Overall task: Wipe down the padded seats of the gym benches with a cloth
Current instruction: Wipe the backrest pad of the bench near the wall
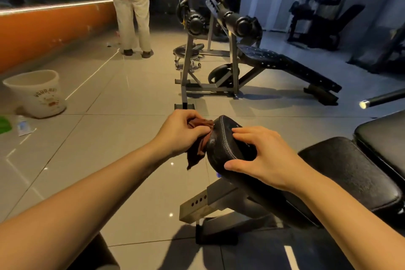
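A black padded seat point(221, 138) with white stitching tilts up at the near end of a gym bench in front of me. My left hand point(182, 132) grips a bunched brown cloth point(198, 149) and presses it against the seat's left edge; a corner of the cloth hangs down. My right hand point(260, 158) rests on top of the seat, fingers spread on the pad and thumb hooked round its near edge. The bench's longer back pad point(350, 173) runs off to the right.
A white bucket point(36, 93) stands on the tiled floor at left, with a green item and a small bottle beside it. A sit-up bench point(285, 66) on a grey frame stands ahead. A person stands by the orange wall. A bar end point(372, 101) juts in at right.
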Demonstrator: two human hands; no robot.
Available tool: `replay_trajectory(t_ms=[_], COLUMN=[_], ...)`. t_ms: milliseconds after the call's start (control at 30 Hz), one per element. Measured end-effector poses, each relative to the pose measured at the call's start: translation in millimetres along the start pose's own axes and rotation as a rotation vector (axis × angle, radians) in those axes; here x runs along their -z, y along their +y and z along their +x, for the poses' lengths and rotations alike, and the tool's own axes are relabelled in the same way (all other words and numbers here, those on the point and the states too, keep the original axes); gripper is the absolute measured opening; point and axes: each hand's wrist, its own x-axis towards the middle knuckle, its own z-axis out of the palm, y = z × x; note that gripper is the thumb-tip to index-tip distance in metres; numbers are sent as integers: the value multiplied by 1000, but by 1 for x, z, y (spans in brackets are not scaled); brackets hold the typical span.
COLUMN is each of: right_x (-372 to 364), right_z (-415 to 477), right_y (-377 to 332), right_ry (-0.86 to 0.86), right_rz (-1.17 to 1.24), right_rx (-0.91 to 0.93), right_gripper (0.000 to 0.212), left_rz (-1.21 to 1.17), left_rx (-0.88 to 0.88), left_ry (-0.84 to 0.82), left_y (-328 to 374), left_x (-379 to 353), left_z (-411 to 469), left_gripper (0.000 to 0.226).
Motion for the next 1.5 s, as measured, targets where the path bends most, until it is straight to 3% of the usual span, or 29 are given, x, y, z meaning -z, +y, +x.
replay_trajectory(t_ms=[100,233,333,433,600,800,1000,1133,1267,1400,1500], right_x=[-2,-6,-10,-5,-1,-5,-6,-6,-8,-8,-8], right_z=[2,2,3,5,15,15,14,14,11,13,15], right_y=[2,8,9,10,18,17,19,20,20,21,22], right_ry=[10,33,38,44,-30,-52,-52,-49,-45,-50,-52], right_rz=[-7,66,60,6,27,110,121,130,154,146,123], right_rx=[12,16,28,61,42,29,38,41,46,61,58], right_gripper=[80,88,95,94,114,108,109,106,113,110,108], left_rz=[78,187,117,130,164,140,117,201,185,121,198], left_rx=[-86,-156,-61,-78,-229,-77,-167,-170,-17,-115,-193], left_ry=[-105,31,79,38,-71,45,-139,11,80,5,-18], left_y=[-1,-1,1,-1,-4,1,3,3,5,9,8], left_x=[3,-7,-8,-4,0,-6,3,-7,-12,-7,-6], left_z=[-30,-19,18,19,-31,28,-15,-3,37,-6,-33], left_gripper=[7,3,5,8,8,3,6,2,7,7,6])
